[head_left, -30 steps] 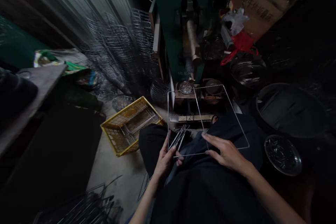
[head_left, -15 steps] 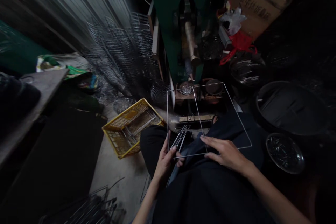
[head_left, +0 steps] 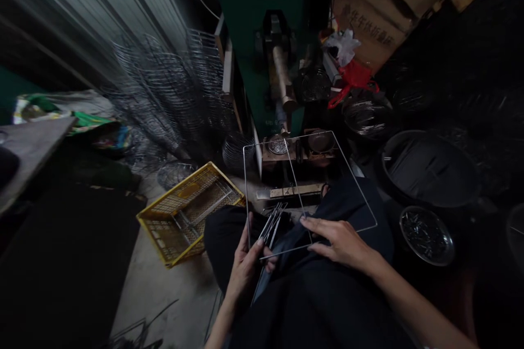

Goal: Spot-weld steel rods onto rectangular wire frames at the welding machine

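A workshop, most likely for wirework: at twelve o'clock stands a green machine (head_left: 243,11) with a thick metal arm (head_left: 282,72), at ten o'clock stacks of shaped wire pieces (head_left: 164,82) stand by ribbed metal sheeting (head_left: 117,0), and a bent wire frame (head_left: 295,179) shows near the centre. A yellow plastic crate (head_left: 188,191) sits on the grey floor (head_left: 184,289) at eight o'clock, a worktop (head_left: 36,142) juts in at nine, a dark tub (head_left: 456,174) lies at three, a dish (head_left: 433,263) of small metal pieces (head_left: 426,233) lies towards four, and a printed cardboard box (head_left: 364,16) leans between one and two
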The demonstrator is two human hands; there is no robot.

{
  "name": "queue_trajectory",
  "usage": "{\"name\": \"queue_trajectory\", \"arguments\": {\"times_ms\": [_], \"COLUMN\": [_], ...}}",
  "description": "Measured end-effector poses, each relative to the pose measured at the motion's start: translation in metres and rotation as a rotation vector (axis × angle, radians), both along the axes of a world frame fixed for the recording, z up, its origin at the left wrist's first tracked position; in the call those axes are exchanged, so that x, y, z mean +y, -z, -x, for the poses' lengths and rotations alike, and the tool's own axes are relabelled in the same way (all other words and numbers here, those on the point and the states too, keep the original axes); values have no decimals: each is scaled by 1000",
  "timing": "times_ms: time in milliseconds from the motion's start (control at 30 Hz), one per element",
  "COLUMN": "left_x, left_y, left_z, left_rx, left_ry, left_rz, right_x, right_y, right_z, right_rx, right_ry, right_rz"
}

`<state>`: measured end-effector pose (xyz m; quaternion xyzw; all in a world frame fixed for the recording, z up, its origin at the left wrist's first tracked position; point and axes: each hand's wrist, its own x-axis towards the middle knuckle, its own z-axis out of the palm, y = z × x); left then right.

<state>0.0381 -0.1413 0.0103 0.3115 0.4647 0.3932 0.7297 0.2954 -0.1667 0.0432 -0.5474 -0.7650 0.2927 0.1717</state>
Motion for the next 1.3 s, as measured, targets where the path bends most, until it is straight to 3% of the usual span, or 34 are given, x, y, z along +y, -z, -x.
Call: {"name": "queue_trajectory", "arguments": {"times_ms": [1300], "left_x": [5], "left_y": [-1], "left_z": [-1], "left_rx": [-86], "left_ry": [17], "left_rz": [-6], "right_x": [-1], "right_y": [7], "right_z": [-15], "right_rx": [95], "right_ry": [-36], "right_rz": [-56]}}
